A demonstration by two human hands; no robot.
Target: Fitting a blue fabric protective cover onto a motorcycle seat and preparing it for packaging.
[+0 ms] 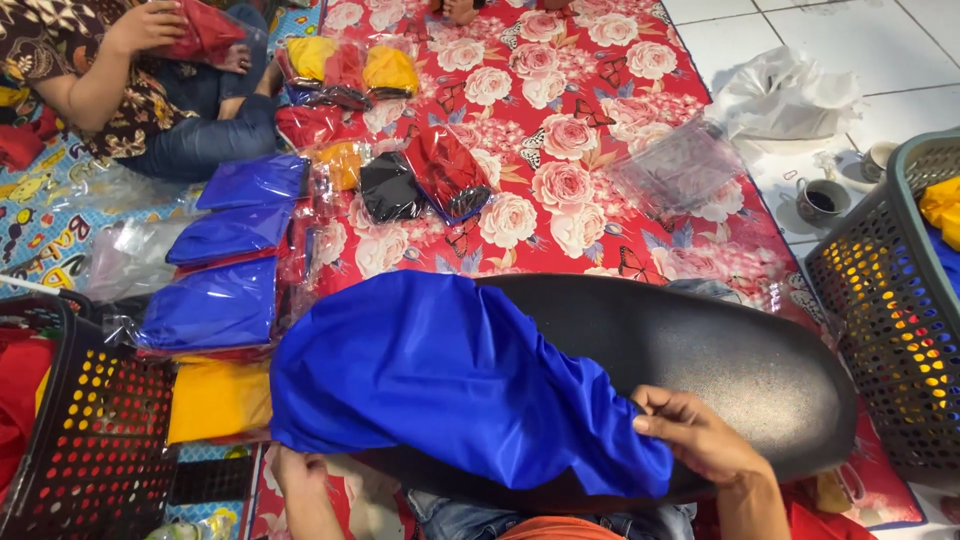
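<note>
Head view: blue fabric cover (pixel 450 385) drapes the left end of a black motorcycle seat (pixel 720 365) lying left-to-right across the lap. Right hand (pixel 700 435) pinches its hem; left hand (pixel 300 470) grips underneath, nearer the covered end.

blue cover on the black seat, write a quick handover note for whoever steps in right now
Right hand pinches the blue cover's edge on top of the black seat. Left hand grips the cover's near left end, at the seat's underside. Done: cover is pulled over the seat's left part. Left: the right part is bare. Bagged blue covers lie stacked to the left, beside a black basket.
</note>
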